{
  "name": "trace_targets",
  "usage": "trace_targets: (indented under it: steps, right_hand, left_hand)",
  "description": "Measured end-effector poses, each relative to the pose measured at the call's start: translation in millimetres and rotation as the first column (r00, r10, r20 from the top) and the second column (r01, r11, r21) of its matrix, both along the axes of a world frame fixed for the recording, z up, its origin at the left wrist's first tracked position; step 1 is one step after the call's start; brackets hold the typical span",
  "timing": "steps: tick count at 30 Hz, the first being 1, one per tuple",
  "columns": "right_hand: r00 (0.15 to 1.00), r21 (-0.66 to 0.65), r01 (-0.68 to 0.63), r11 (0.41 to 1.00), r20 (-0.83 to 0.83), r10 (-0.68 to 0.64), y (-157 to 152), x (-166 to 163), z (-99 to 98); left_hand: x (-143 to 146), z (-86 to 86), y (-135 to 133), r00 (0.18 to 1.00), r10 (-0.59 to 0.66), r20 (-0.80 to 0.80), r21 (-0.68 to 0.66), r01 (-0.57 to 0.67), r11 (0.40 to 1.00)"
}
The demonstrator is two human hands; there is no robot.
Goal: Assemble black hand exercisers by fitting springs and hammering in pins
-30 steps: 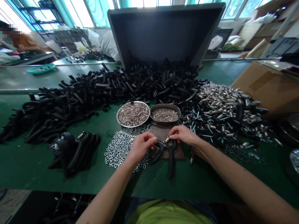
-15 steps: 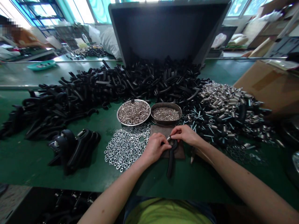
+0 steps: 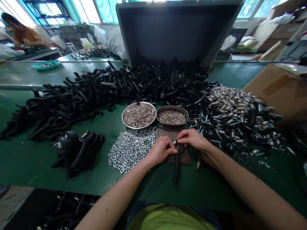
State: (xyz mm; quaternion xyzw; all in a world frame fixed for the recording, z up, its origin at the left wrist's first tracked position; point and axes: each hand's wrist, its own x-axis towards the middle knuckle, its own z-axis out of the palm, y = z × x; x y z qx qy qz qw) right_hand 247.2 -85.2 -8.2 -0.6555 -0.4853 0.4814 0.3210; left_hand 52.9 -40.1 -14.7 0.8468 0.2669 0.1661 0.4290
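A black curved plastic handle (image 3: 177,169) lies on a flat brown plate (image 3: 163,133), its long end toward me. My left hand (image 3: 163,150) is closed on the handle's upper part, thumb and fingertips pressed together. A small metal spring (image 3: 175,142) sits at the handle's top, between my two hands. My right hand (image 3: 192,139) pinches at the spring's far end with thumb and forefinger. The fingertips partly hide the spring and handle. Beside my left hand, flat metal rings (image 3: 130,150) lie spread out. A pointed tool tip (image 3: 198,164) shows below my right wrist.
A round dish of metal pins (image 3: 139,115) and an oval tin of small metal parts (image 3: 172,117) stand behind the plate. Black handles (image 3: 134,84) are heaped before a grey bin (image 3: 177,32). Springs (image 3: 230,102) and bolts lie right, near a cardboard box (image 3: 275,92). Another person (image 3: 26,35) sits far left.
The whole view has shifted slightly to the right. Both hands stay at the handle and spring, with almost the same grip.
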Motion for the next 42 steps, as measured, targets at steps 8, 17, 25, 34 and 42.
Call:
trace_targets:
  steps: [8,17,25,34,42]
  right_hand:
    - [1.0,-0.072,-0.012,0.997,0.021,0.013,5.8,-1.7,5.8]
    - [0.996,-0.12,-0.091,0.989,-0.025,0.088,9.2,3.2,9.5]
    - [0.994,-0.175,-0.105,0.979,-0.059,0.096,12.6,8.0,6.5]
    - [0.994,-0.16,-0.102,0.982,-0.044,0.097,12.6,7.3,4.1]
    - [0.993,-0.175,-0.12,0.977,-0.029,0.116,12.5,5.6,8.0]
  left_hand:
    - [4.0,-6.5,4.6,0.999,0.017,-0.037,-0.036,-0.018,0.999]
    - [4.4,-3.5,6.1,0.998,0.041,-0.046,-0.136,-0.047,0.99]
    - [4.1,0.3,6.6,0.997,0.05,-0.064,-0.15,-0.059,0.987]
    - [4.3,3.8,7.2,0.996,0.052,-0.073,-0.148,-0.062,0.987]
    - [4.0,1.0,7.0,0.996,0.051,-0.075,-0.133,-0.061,0.989]
